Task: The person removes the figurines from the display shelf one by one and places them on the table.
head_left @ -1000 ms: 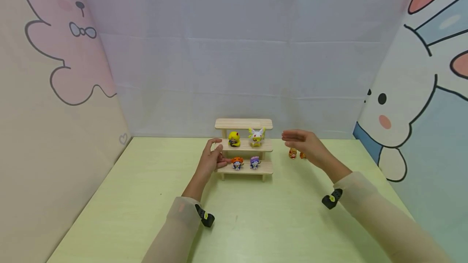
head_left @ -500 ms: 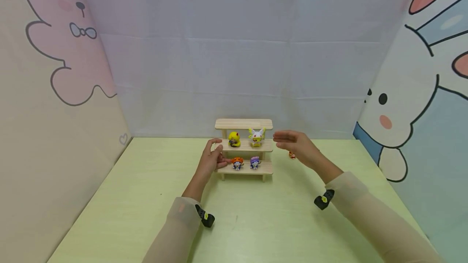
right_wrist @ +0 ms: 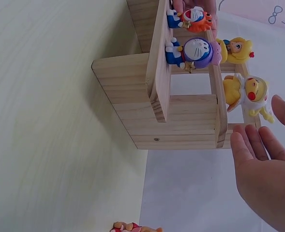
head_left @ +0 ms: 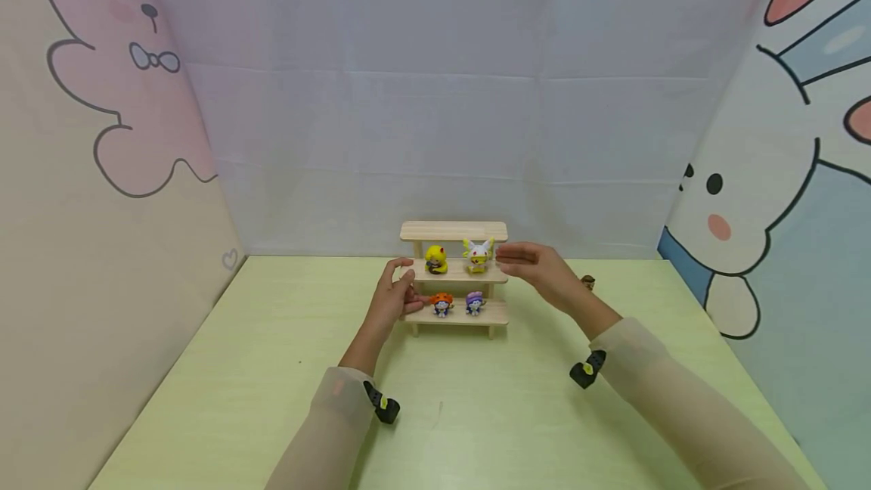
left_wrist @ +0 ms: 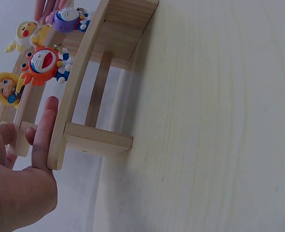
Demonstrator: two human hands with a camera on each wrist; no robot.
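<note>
A person's two hands frame a stepped wooden shelf (head_left: 453,231) near the back edge of a table (head_left: 204,369). The left hand (head_left: 391,299), partly curled, appears to grip the left end of the middle board, with another finger reaching straight to the end of the bottom board, probably to steady the piece. The right hand (head_left: 540,269) is open and holds nothing, its fingers extended beside the right end of the middle board; whether they touch the wood cannot be told.

Four toy figures stand upright, faces toward the boards' front edges, spaced apart, apparently so each can be seen. On the middle board, a yellow-haired figure (head_left: 436,259) is toward the left end and a white-and-yellow figure (head_left: 478,255) toward the right. Below, an orange-hatted figure (head_left: 441,304) stands near the left hand, with a purple-hatted figure (head_left: 474,302) to its right.

The left wrist view alone reveals a crossbar (left_wrist: 98,89) beneath the bottom board. The right wrist view shows a screw (right_wrist: 156,139) in the side panel and the right thumb parted from the fingers, which the head view hides. It also catches a reddish figure (right_wrist: 132,227), cut off by the frame; the head view shows a brown-topped figure (head_left: 588,283) behind the right forearm. Whether they are the same is unclear.
</note>
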